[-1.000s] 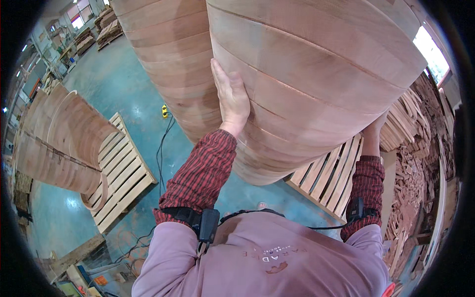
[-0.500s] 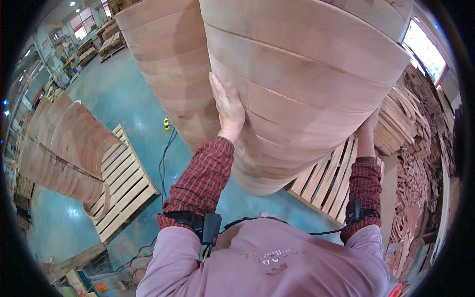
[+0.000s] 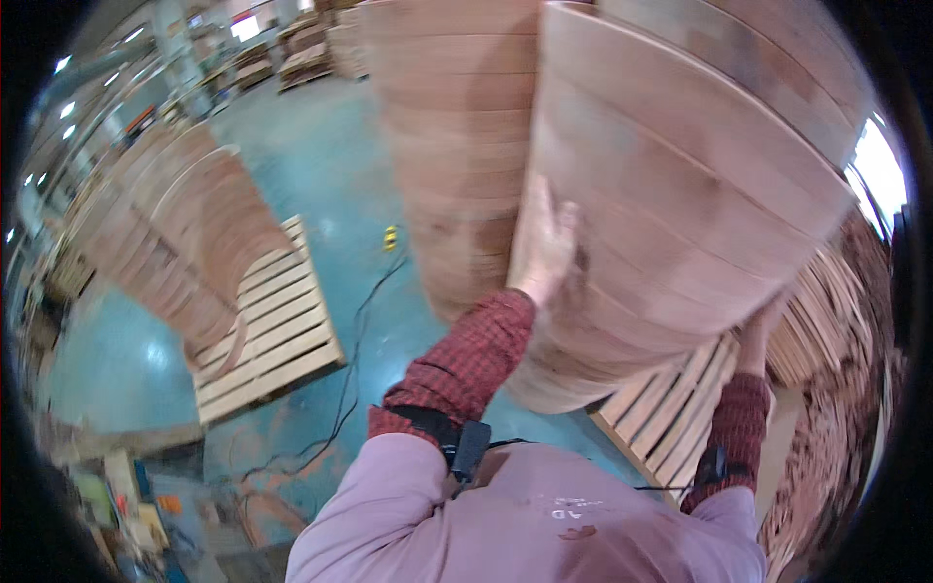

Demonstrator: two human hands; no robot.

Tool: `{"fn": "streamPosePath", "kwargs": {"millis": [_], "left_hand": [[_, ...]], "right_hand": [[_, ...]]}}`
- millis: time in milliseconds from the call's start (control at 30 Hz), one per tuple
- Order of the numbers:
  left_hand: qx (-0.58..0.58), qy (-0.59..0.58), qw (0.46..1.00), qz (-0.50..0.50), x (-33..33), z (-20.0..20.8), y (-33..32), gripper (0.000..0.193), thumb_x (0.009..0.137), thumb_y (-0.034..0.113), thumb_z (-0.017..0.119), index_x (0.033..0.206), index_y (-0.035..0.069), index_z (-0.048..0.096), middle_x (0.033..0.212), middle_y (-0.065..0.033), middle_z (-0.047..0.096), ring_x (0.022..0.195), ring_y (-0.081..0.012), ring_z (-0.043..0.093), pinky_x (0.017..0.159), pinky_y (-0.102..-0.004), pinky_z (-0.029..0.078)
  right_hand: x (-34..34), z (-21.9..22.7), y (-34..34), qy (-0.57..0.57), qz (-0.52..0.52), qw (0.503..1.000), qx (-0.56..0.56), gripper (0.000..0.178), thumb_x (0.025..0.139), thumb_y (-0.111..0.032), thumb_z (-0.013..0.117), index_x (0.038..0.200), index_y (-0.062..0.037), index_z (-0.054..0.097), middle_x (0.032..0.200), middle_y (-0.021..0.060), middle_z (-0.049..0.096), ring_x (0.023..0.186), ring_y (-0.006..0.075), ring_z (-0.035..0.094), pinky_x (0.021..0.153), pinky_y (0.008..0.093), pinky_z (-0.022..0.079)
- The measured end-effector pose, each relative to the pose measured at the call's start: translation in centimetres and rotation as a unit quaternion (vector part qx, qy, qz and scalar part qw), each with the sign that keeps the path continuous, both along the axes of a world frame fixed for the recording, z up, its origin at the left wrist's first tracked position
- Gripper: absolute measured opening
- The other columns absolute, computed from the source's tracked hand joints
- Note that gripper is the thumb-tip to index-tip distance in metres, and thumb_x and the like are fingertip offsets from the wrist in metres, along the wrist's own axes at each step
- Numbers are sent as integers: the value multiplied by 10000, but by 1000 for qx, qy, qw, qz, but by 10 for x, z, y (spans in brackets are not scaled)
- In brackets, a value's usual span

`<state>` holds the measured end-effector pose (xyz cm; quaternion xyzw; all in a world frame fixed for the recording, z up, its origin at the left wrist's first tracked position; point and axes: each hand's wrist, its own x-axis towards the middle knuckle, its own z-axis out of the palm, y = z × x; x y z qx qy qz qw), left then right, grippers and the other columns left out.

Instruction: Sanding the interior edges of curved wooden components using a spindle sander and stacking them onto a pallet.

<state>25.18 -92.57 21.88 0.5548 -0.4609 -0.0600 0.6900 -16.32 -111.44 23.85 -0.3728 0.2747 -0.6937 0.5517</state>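
Note:
A tall nest of curved wooden panels (image 3: 671, 194) with horizontal seams rises in front of me. My left hand (image 3: 549, 243) lies against its left side, fingers stretched out along the wood and thumb apart. Low on the right edge of the same panels is my right hand (image 3: 766, 316); the wood hides its fingers, so I cannot see how they are bent. Another tall curved wooden piece (image 3: 457, 146) stands directly behind to the left. Both my forearms wear red checked sleeves with black straps.
A slatted pallet (image 3: 282, 301) at the left bears more curved wooden panels (image 3: 165, 253). Another pallet (image 3: 661, 408) lies beneath the front panels. Black cables (image 3: 355, 350) and a small yellow object (image 3: 391, 238) lie on the green floor. Wood strips (image 3: 826, 321) are piled at right.
The view has swung, so the panels, pallets and floor objects appear farther right. Both hands remain at the front panels; the picture is more blurred now.

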Motion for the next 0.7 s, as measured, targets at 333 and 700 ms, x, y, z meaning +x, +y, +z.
{"fn": "streamPosePath", "kwargs": {"millis": [333, 700], "left_hand": [[423, 106, 898, 60, 13, -266, 272, 653, 1011, 429, 592, 1435, -63, 523, 1413, -290, 585, 1320, -429, 561, 1114, -464, 442], [540, 281, 784, 124, -9, -369, 457, 650, 974, 497, 623, 1330, -47, 631, 1251, -267, 693, 1169, -415, 662, 983, -468, 515]], "right_hand": [[63, -369, 238, 691, 379, 588, -185, 190, 891, -267, 655, 1009, -118, 656, 952, 181, 650, 871, 347, 636, 759, 472, 488], [454, 27, 319, 122, 666, 668, -310, 260, 1005, -214, 601, 1144, -52, 749, 1180, 175, 733, 1082, 284, 698, 956, 408, 540]]}}
